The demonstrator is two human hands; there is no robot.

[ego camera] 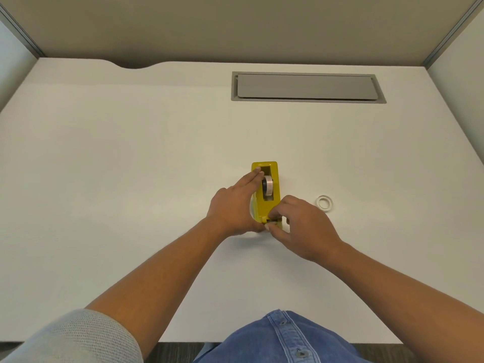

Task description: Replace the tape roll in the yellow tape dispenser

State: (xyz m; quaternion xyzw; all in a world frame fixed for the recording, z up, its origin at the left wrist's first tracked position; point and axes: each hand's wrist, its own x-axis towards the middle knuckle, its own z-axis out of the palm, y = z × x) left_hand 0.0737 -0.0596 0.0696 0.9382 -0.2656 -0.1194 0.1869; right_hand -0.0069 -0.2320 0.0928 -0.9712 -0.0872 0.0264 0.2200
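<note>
The yellow tape dispenser (275,179) lies flat on the white desk (131,166), its cutter end toward me. A tape roll (268,185) on a dark hub sits in its open well. My left hand (233,208) rests along the dispenser's left side, fingers stretched up to the well's rim and thumb at the near end. My right hand (301,226) pinches at the cutter end; the fingertips hide what lies between them. A second, thin whitish tape roll (324,202) lies flat on the desk just right of my right hand.
A grey cable-hatch cover (306,87) is set into the desk at the back right. Beige partition walls (235,27) close off the back and sides. The desk's near edge (183,341) runs just in front of my body.
</note>
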